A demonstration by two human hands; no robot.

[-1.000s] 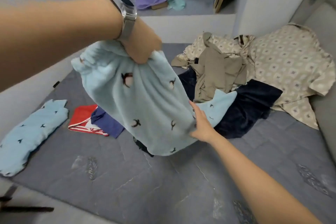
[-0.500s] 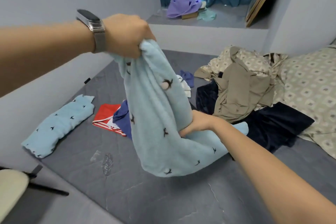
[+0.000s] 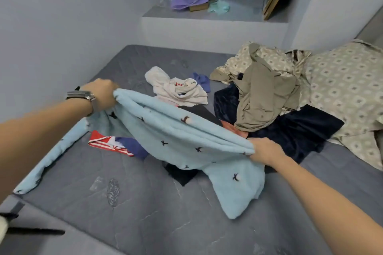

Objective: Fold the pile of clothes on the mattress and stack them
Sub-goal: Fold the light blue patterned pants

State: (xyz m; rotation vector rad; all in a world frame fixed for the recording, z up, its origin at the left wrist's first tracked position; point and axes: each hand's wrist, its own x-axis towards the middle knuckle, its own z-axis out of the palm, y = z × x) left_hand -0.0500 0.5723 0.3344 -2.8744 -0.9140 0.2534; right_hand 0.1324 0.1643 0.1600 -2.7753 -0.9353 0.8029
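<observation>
Light-blue fleece garment (image 3: 178, 138) is held stretched above the grey mattress (image 3: 145, 213), beside the clothes pile (image 3: 265, 97). One end is gripped by the left hand (image 3: 101, 95), the other pinched by the right hand (image 3: 266, 151).

Single head-worn wide-angle view, looking forward and down from above mattress (image 3: 145, 223) near edge. Faces far wall and window ledge (image 3: 217, 14). Both forearms enter from bottom corners, close to lens; clothes pile (image 3: 265, 97) mid-distance. No second view.
</observation>
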